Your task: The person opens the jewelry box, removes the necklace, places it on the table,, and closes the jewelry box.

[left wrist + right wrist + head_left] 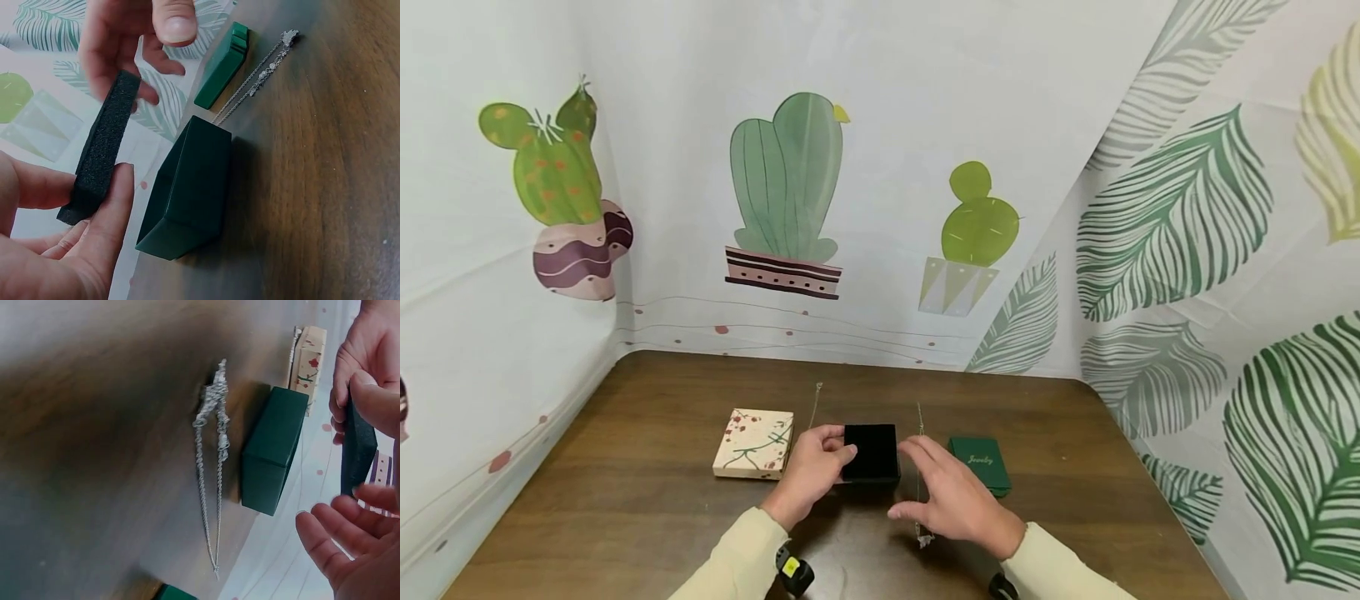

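My left hand (812,468) pinches a thin black foam pad (870,452) between thumb and fingers, just above an open dark green box (199,187). In the left wrist view the pad is tilted and apart from the box. My right hand (951,493) is spread at the pad's right side, fingertips near its edge; whether they touch it I cannot tell. Beneath that hand a silver necklace (209,469) lies on the table with its pendant toward me. A green lid (981,463) with gold lettering rests right of it.
A cream box with printed blossoms (754,444) stands on the left of the wooden table (647,467). Another thin chain (815,407) lies between that box and the green one. Behind the table hangs a cloth (887,108) printed with cacti and leaves.
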Demonstrator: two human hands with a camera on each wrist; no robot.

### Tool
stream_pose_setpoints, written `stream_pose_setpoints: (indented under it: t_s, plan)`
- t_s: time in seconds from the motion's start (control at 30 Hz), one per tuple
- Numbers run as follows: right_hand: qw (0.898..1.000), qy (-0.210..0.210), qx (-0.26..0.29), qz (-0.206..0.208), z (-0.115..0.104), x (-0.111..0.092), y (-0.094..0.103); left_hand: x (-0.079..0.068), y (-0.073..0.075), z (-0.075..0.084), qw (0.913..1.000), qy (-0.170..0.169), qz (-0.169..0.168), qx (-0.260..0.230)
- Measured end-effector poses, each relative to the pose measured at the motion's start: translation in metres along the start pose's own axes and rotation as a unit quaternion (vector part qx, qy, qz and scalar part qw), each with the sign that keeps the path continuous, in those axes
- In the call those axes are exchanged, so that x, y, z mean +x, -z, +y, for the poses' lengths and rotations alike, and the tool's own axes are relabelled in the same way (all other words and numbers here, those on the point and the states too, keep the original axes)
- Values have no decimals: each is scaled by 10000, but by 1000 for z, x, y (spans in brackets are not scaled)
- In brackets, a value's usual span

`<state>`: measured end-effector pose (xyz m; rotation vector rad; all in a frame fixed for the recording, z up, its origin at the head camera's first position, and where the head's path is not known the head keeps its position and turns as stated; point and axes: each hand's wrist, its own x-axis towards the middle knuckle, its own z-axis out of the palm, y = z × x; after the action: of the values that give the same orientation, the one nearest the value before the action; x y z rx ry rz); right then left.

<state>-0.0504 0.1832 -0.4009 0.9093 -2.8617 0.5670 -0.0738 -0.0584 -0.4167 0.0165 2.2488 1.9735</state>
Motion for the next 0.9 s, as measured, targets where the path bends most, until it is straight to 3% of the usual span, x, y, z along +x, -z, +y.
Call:
stream_pose_setpoints:
  t_s: [0.13,0.3,0.9]
  plan:
    - [9956,-444,750,-348,2,8,3,0,-1,1,10000,-50,-55,-28]
    - [9886,-399,1349,-541,6,17,6,-3,-4,3,9995,-131,-253,-103]
    - [9890,-55,1402,-468,5,28,11,-4,-6,10,9981,-21,-462,-400]
